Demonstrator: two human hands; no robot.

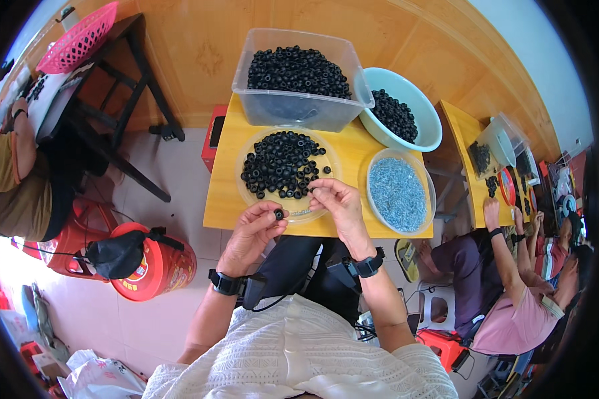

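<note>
My left hand (251, 229) is closed, pinching a small black ring-shaped part (279, 214) with a hole in its middle. My right hand (339, 205) has its thumb and forefinger pressed together over the front right of a round clear tray (241, 189); whatever sits between those fingertips is too small to name. In that tray lies a heap of similar black parts (279, 163). A few tiny pale pieces (301, 213) lie along its front edge, between my hands. Right of my right hand stands a round dish (432, 199) full of tiny clear-blue pieces (398, 193).
Behind the tray, a clear plastic bin (293, 118) and a light-blue basin (432, 136) hold more black parts on the yellow table (219, 206). A red bucket (173, 269) stands on the floor at left. Other people work at left and right.
</note>
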